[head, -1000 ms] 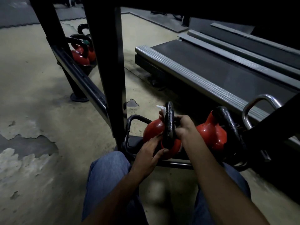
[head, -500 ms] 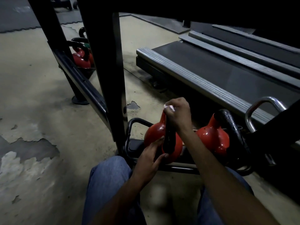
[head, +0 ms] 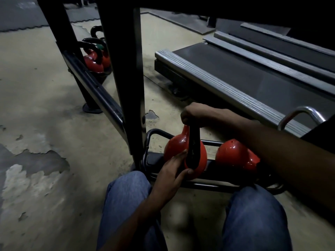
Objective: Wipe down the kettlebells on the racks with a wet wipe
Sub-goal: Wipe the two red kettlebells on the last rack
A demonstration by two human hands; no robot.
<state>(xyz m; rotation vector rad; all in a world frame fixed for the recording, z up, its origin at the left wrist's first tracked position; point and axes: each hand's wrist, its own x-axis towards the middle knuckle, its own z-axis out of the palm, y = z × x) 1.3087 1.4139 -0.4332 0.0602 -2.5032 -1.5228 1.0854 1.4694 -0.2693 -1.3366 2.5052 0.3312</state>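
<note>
I am looking down over a worn concrete floor [head: 45,105] with two treadmill decks [head: 253,75] side by side on the right. A black rack [head: 125,69] stands in front of me, its lowest shelf [head: 154,159] just past my two knees in blue jeans [head: 125,205].

On that shelf I count two red kettlebells. The near kettlebell [head: 174,147] sits at the shelf's left end with its black handle [head: 193,149] facing me. The second kettlebell [head: 233,156] lies just to its right, partly behind my right forearm. At the rack's far end I count three more kettlebells [head: 93,63]: two red and, behind them, one that looks green. A chrome handle [head: 306,110] pokes up at the right edge.

My right hand [head: 192,113] is clenched round the top of the near kettlebell's handle. I cannot tell whether the wet wipe is inside that fist. My left hand [head: 172,173] grasps the same kettlebell low down, fingers on the red body, thumb under the handle's base.
</note>
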